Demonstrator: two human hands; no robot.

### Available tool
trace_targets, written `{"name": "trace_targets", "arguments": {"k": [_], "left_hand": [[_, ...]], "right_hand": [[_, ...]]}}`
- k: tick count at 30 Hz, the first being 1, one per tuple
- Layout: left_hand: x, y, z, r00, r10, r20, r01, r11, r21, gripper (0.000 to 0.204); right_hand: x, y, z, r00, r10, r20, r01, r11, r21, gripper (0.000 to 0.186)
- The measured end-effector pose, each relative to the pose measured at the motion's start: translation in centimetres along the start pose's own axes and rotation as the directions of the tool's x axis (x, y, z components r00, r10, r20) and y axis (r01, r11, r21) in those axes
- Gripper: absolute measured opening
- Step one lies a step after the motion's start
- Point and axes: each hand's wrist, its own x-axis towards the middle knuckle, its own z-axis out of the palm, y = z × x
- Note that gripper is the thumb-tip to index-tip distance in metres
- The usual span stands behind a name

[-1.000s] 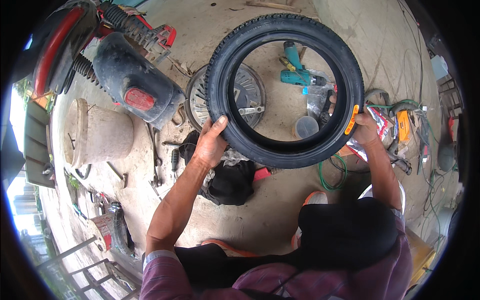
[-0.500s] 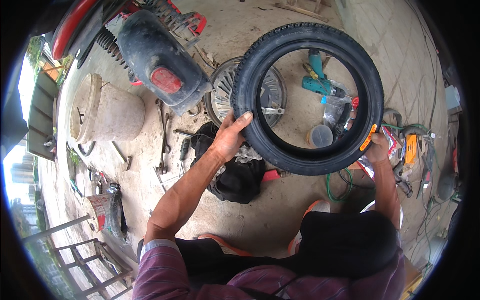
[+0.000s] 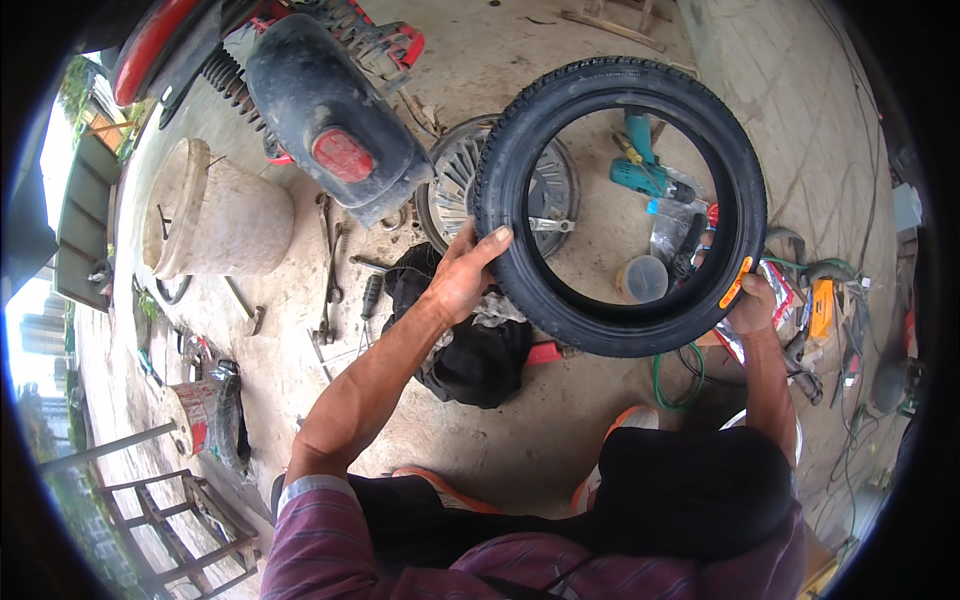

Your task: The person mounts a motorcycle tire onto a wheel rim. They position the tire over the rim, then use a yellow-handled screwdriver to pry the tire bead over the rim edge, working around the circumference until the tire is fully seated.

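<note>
My bare left hand (image 3: 465,278) and right hand (image 3: 754,304) grip opposite sides of the black, treaded rubber tyre (image 3: 620,330), raised above the grey concrete floor (image 3: 560,425); should either slip, it could drop onto the round silver metal wheel (image 3: 455,178) or teal power drill (image 3: 640,178).

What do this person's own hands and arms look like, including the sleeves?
The left hand and right hand wear no gloves, and neither wrist shows a watch. The short maroon fabric left sleeve has thin stripes and a pale grey edge band; less of the maroon right sleeve shows.
</note>
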Motion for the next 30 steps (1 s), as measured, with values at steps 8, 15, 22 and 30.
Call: {"name": "trace_targets", "arguments": {"k": [8,15,22,30], "left_hand": [[-1.0,0.1,-0.1,1.0,0.006,-0.019,-0.006,1.0,0.004,0.078],[-1.3,0.6,-0.5,1.0,0.004,-0.026,-0.004,1.0,0.012,0.076],[-1.1,0.3,-1.1,1.0,0.012,-0.024,-0.012,1.0,0.009,0.073],[-0.9,-0.1,-1.8,0.999,-0.006,-0.034,0.005,0.999,-0.031,0.075]], "right_hand": [[0.4,0.7,0.5,1.0,0.022,0.006,-0.022,1.0,0.016,0.084],[0.8,1.3,1.0,0.999,0.02,0.031,-0.021,1.0,0.015,0.084],[0.7,1.6,1.3,0.999,0.036,-0.011,-0.036,0.999,-0.008,0.086],[1.0,1.6,1.1,0.998,0.058,-0.003,-0.058,0.998,-0.037,0.086]]}}
